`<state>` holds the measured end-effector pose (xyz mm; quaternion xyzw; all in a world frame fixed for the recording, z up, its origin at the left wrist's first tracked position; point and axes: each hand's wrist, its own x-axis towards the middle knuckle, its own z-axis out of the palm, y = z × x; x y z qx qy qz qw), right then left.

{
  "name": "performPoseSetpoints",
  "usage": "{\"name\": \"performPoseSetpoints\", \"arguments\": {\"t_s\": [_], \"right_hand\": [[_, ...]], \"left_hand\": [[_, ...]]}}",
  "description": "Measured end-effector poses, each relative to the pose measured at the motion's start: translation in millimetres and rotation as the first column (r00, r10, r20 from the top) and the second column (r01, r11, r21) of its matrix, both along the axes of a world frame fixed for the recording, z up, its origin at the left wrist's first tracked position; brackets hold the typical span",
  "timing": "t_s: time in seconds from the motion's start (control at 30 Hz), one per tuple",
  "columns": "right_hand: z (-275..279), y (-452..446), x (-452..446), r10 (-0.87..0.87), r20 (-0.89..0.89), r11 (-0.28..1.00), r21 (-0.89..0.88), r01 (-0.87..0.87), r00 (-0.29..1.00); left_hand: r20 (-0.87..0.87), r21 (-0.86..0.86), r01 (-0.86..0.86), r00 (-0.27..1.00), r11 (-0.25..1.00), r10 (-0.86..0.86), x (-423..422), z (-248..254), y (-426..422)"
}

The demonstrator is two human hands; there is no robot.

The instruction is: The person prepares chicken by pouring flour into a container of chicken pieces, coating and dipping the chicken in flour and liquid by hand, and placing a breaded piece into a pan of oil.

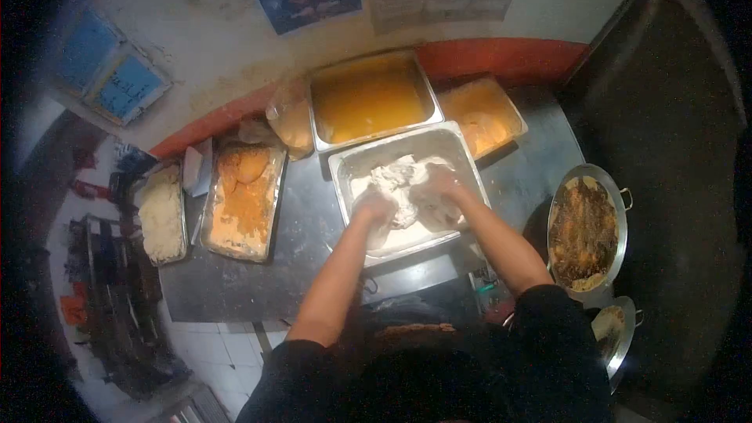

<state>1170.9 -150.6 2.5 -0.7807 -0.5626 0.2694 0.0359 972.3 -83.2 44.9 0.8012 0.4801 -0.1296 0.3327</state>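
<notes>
Both of my hands are down in a deep metal tray (341, 180) of white flour (417, 236). My left hand (376, 208) is at the tray's left side, touching the flour. My right hand (440, 190) is farther right, dusted white. Between them lies a heap of flour-coated pieces (395, 180), whose kind I cannot make out. The fingers of both hands are blurred and partly covered by flour, so their grip is unclear.
Behind stands a metal tray of yellow-orange liquid (372, 106), with an orange-powder tray (489, 121) to its right. At left are another orange-powder tray (243, 196) and a pale-powder tray (162, 215). Two round pans, one with brown food (583, 235), stand at right.
</notes>
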Motion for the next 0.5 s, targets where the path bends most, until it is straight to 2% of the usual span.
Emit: {"name": "performPoseSetpoints", "arguments": {"t_s": [0.07,0.1,0.13,0.2,0.23,0.27,0.3,0.33,0.37,0.4,0.43,0.47,0.5], "right_hand": [[42.9,-18.0,-32.1,0.056,-0.152,0.984,0.178,-0.028,0.987],[64.1,-12.2,-40.1,0.087,-0.196,0.995,-0.032,-0.095,0.977],[67.3,-16.2,-40.0,0.089,-0.204,0.995,-0.032,-0.098,0.975],[73.6,-22.9,-37.8,-0.026,-0.264,0.999,0.032,0.036,0.964],[83.9,-27.3,-31.7,-0.068,-0.288,0.997,0.0,0.071,0.955],[94.2,-31.7,-25.6,-0.112,-0.31,0.994,-0.033,0.107,0.944],[59.8,-31.5,-15.9,-0.149,-0.266,0.989,-0.014,0.15,0.952],[36.7,-30.7,-12.8,-0.186,-0.22,0.981,0.004,0.192,0.957],[28.7,-31.8,-18.0,-0.189,-0.133,0.981,0.025,0.194,0.973],[29.6,-29.2,-21.8,-0.183,-0.133,0.982,0.019,0.187,0.974],[35.1,-23.0,-25.5,-0.194,-0.107,0.979,-0.081,0.186,0.975],[40.1,-17.4,-28.1,-0.204,-0.078,0.966,-0.179,0.187,0.976],[42.9,-13.3,-29.4,-0.201,-0.078,0.966,-0.181,0.185,0.976]], "left_hand": [[-0.017,-0.338,-0.004,1.0,0.941,-0.002,-1.7,-32.3,12.5],[-0.028,-0.171,0.238,0.969,0.956,-0.246,-8.2,-57.7,15.8],[-0.036,-0.174,0.234,0.969,0.956,-0.244,-12.8,-64.0,11.5],[-0.034,0.06,0.323,0.946,0.944,-0.322,-23.1,-75.5,2.1],[-0.042,0.057,0.321,0.947,0.945,-0.319,-26.7,-74.4,-5.4],[0.063,0.211,0.162,0.982,0.964,-0.178,-27.0,-66.3,-14.7],[0.189,0.34,-0.019,0.981,0.94,-0.048,-25.5,-58.4,-21.9],[0.188,0.339,-0.024,0.981,0.941,-0.043,-20.0,-28.7,-26.8],[0.136,0.264,-0.059,0.99,0.963,0.024,-12.1,15.1,-30.3],[0.078,0.187,-0.101,0.993,0.977,0.087,-9.0,37.1,-32.0],[0.084,0.294,-0.065,0.996,0.954,0.042,-9.4,-10.3,-24.4],[0.082,0.291,-0.067,0.996,0.954,0.045,-10.5,-56.1,-19.4],[0.106,0.216,-0.099,0.991,0.971,0.078,-10.1,-97.5,-16.5]]}}
